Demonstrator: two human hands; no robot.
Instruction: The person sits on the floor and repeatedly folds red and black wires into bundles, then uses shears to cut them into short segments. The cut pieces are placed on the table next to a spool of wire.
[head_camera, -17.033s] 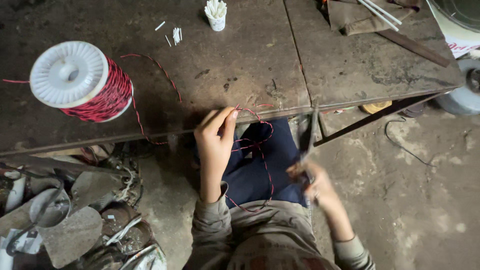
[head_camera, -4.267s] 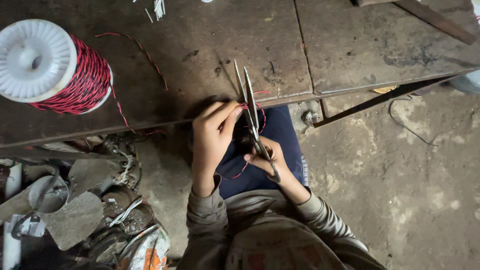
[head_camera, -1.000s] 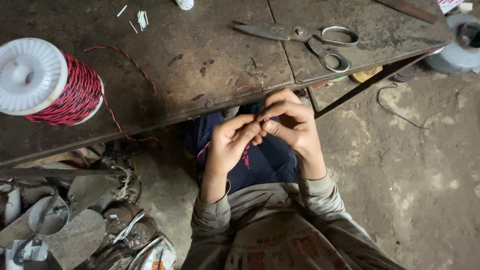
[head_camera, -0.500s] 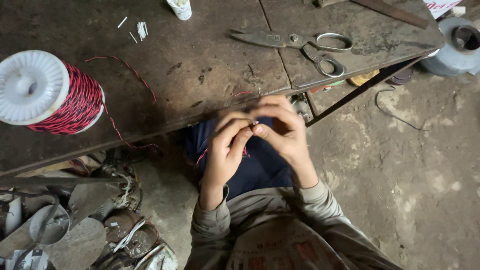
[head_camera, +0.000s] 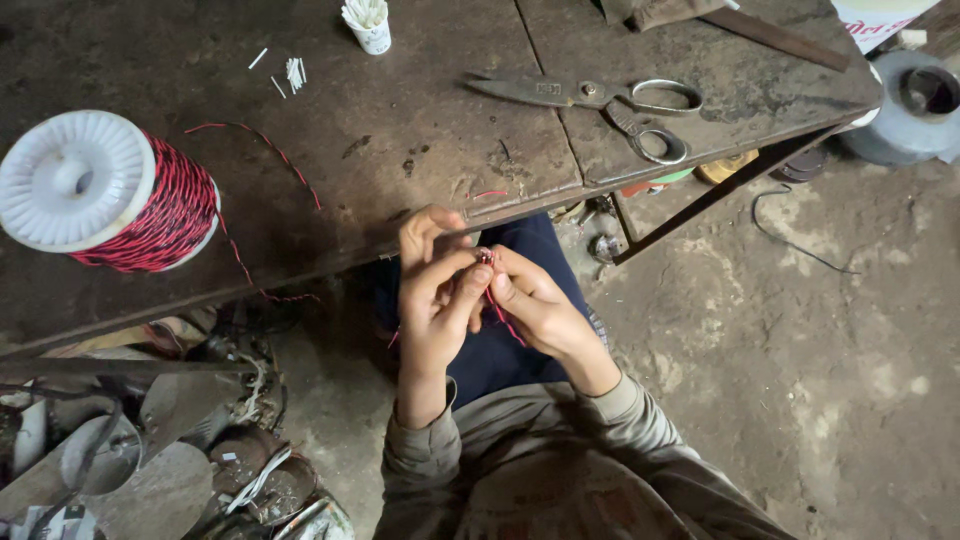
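My left hand (head_camera: 432, 290) and my right hand (head_camera: 528, 298) meet just below the near edge of the dark workbench (head_camera: 400, 150), above my lap. Both pinch the same short piece of red and black twisted wire (head_camera: 490, 270), whose end pokes up between the fingertips while a red strand trails down past my right palm. On the left of the bench stands a white spool (head_camera: 105, 190) wound with the same wire, and a loose strand (head_camera: 262, 150) runs from it across the top and over the edge.
Large metal scissors (head_camera: 600, 100) lie shut on the bench to the right. A small white cup (head_camera: 368, 22) of white sticks and several loose sticks (head_camera: 290, 72) sit at the back. Scrap metal (head_camera: 150, 440) crowds the floor at lower left; a grey round container (head_camera: 915, 105) stands far right.
The scissors went from my right hand onto the bench. Both hands have since closed on the wire piece and shifted slightly, fingers working it.
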